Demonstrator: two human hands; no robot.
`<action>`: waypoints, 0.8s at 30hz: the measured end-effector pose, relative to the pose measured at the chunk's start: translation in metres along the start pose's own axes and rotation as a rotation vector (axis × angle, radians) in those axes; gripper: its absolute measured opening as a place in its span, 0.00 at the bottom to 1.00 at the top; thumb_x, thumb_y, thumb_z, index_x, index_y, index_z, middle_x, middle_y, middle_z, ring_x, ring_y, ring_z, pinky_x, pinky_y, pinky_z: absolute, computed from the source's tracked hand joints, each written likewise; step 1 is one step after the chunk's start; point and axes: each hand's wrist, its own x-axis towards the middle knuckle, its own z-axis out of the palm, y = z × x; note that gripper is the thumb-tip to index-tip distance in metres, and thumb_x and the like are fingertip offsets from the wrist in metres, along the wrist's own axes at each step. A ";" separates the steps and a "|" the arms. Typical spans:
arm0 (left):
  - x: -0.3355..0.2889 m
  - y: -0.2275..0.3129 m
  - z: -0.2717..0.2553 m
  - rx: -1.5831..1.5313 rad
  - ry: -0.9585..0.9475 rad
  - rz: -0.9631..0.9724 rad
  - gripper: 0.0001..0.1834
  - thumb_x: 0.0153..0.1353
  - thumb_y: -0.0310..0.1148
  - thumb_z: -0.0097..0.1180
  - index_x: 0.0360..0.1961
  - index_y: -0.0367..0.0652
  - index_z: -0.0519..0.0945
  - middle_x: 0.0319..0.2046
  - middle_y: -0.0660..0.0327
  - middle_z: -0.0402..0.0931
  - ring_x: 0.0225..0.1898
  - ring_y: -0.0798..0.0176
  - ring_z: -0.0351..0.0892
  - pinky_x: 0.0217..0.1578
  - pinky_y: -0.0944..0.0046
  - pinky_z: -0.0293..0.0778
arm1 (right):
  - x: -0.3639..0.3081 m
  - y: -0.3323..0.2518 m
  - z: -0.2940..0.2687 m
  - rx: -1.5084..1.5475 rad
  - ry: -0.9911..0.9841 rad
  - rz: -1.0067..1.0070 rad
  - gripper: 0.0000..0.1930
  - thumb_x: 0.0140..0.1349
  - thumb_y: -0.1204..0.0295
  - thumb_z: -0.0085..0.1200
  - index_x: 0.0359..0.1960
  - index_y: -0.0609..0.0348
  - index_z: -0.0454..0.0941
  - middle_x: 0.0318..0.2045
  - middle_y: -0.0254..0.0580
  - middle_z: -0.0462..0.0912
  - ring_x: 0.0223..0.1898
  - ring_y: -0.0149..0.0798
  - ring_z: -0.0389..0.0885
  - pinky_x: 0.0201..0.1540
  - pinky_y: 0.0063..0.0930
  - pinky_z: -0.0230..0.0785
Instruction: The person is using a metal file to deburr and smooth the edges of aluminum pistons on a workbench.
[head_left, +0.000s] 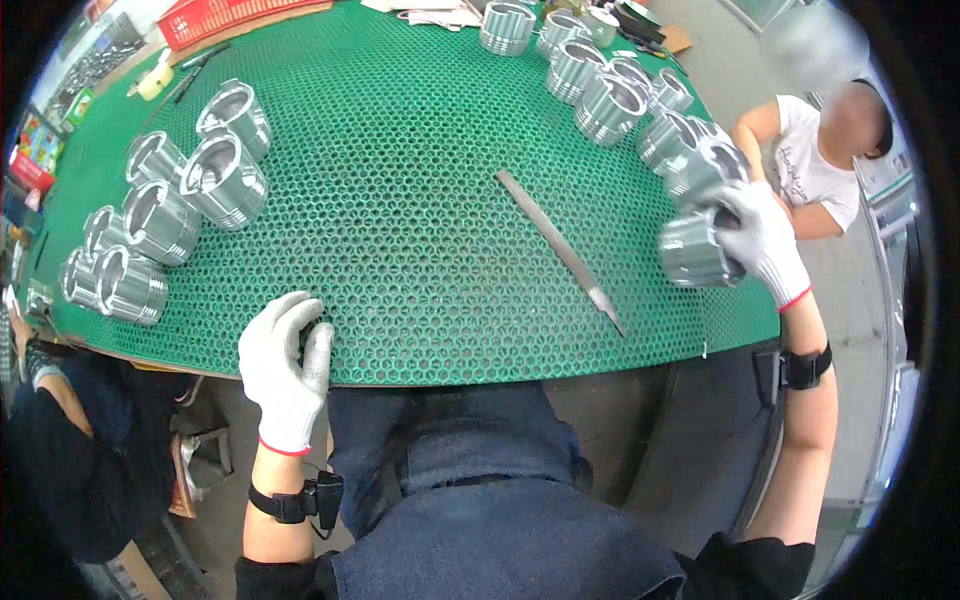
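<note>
A shiny silver metal cylinder [690,252], hollow and streaked with bright reflections along its curved wall, was at the right side of the tabletop, just beside the nearest of a row of similar silver cylinders [608,108] that ran to the far edge. The right hand [760,235], in a white knit glove with a red cuff, had its grip closed over the rim of this piece; whether the base touched the surface could not be told. The left hand [285,360], gloved alike, was at the near edge with its grip released, fingers loosely curled around nothing. A second group of silver cylinders [222,182], with ringed grooves low on their walls, stood upright on the left. At the far left was a red plastic basket [230,22] with a slatted wall, its contents hidden from view. The tabletop [400,250] was covered by a green mat patterned with small hexagonal holes, and a slim grey metal file [555,238] lay slantwise on it, between the two groups and touching neither. Beyond the right edge, a person in a white T-shirt [815,160] was near a grey floor [845,330]
</note>
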 end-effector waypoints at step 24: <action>0.050 0.053 -0.032 0.012 -0.236 0.405 0.26 0.54 0.26 0.66 0.57 0.36 0.79 0.56 0.47 0.78 0.60 0.44 0.76 0.67 0.45 0.66 | -0.030 -0.173 0.026 0.727 -0.534 -0.073 0.25 0.64 0.70 0.49 0.65 0.54 0.75 0.48 0.49 0.82 0.48 0.53 0.83 0.56 0.41 0.75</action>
